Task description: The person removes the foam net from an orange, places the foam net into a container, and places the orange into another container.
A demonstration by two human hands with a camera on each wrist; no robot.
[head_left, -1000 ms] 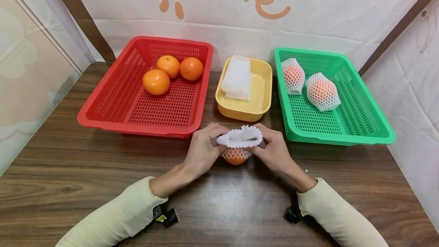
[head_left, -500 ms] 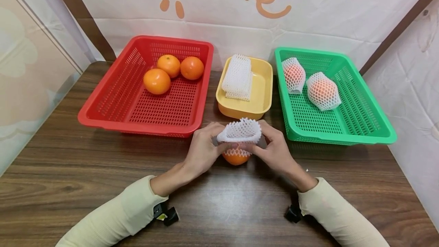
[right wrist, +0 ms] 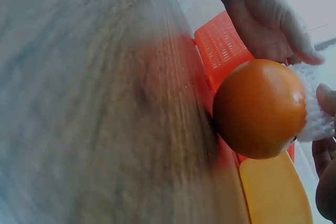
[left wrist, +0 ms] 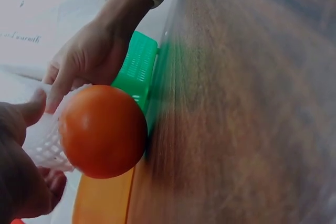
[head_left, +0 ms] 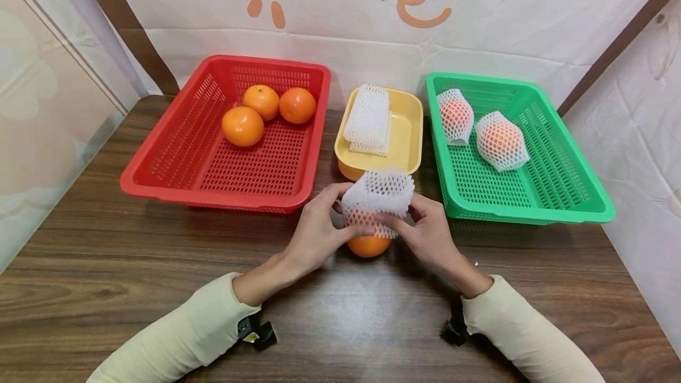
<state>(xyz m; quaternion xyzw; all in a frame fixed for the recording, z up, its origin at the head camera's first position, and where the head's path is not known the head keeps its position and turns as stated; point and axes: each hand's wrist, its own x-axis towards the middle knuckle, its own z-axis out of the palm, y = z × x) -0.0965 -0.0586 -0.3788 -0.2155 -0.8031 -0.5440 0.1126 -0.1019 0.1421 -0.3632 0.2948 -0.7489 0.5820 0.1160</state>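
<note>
An orange [head_left: 369,246] sits on the table in front of the yellow tub, its lower part bare. A white foam fruit net [head_left: 379,197] covers its top, the open end standing up above it. On the left side my left hand [head_left: 315,229] holds the net, thumb across its front, fingers behind. My right hand [head_left: 430,230] grips the net's right side, its thumb also on the front. In the left wrist view the bare orange [left wrist: 104,131] bulges out of the net. The right wrist view shows the same orange [right wrist: 260,109] with the net on its far end.
At the back left, a red basket [head_left: 213,198] holds 3 oranges. Folded foam nets [head_left: 368,120] lie in the yellow tub [head_left: 407,129] in the middle. The green basket [head_left: 532,216] on the right contains 2 netted fruits [head_left: 501,142]. A white cloth backdrop [head_left: 340,52] hangs behind.
The net's upper end has risen and tilted back, and more bare orange shows below it. My right thumb has shifted to a higher place on the net's front. The baskets have not moved.
</note>
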